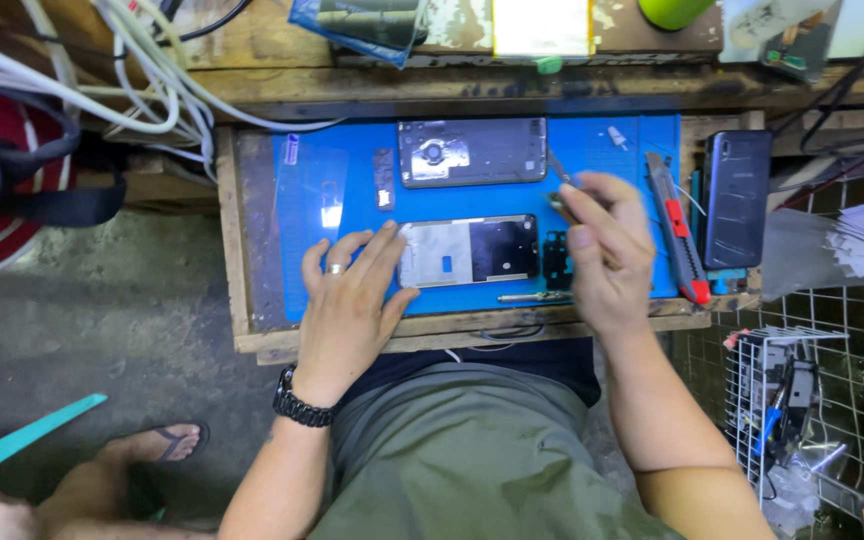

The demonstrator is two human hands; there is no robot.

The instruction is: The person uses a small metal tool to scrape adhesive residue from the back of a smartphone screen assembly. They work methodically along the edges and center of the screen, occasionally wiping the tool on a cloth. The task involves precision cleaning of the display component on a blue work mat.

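Pressing down on the opened phone frame (469,251), the left hand (350,300) lies flat, fingers spread, on the blue mat (592,140) near the front edge of the worktop (242,250). The right hand (602,250) is pinched shut on tweezers (562,185) just right of the frame. A second phone shell (472,152) lies behind, and a utility knife (678,228) lies toward the right edge.

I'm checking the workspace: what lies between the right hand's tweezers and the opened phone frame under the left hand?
Only a small black part on the blue mat lies between the right hand, holding tweezers, and the phone frame touched by the left hand.
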